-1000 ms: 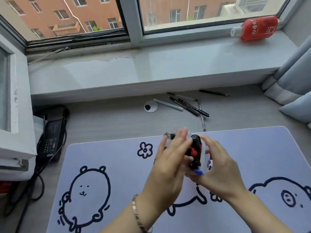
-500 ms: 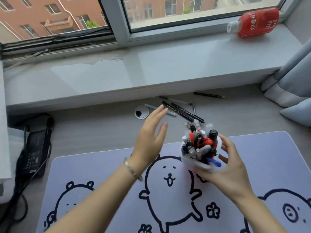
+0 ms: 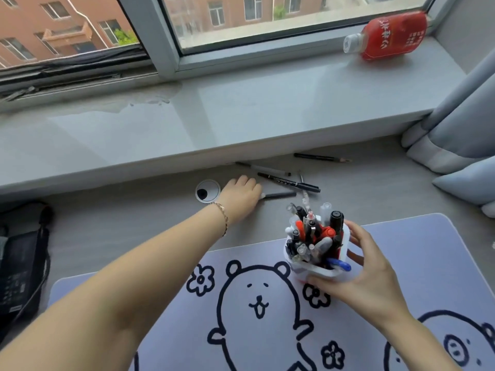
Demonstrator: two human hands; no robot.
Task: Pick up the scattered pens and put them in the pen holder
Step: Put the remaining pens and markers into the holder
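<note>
1. On the pale lilac desk mat [image 3: 417, 250] with black bear drawings, one white plastic pen holder [image 3: 316, 269] is seen. It is crammed with black, red, grey and clear pens, packed too tightly to be counted.
2. The pen holder is held by the right hand [image 3: 375, 279]: the fingers are curled round its right wall and the thumb is laid against its near side.
3. On the grey wooden desk [image 3: 120, 223] beyond the mat, just under the sill, five loose writing tools are counted:
   - one white-barrelled pen [image 3: 267, 169];
   - one black marker pen [image 3: 289, 182];
   - one thin silver pen [image 3: 300, 176];
   - one black pencil [image 3: 318, 157], set apart to the right;
   - one dark pen with a pale tip [image 3: 280, 195].
4. The left hand [image 3: 241, 195] is laid palm down at the pale-tipped end of that dark pen. Its fingers are bent down out of sight, so it cannot be told whether the pen is gripped.
5. One gold chain bracelet [image 3: 223, 214] is worn on the left wrist.
6. One round white cable grommet [image 3: 211, 187] is set in the desk just left of the left hand.
7. One red plastic bottle [image 3: 388, 36] is laid on its side on the grey window sill [image 3: 241, 116].
</note>
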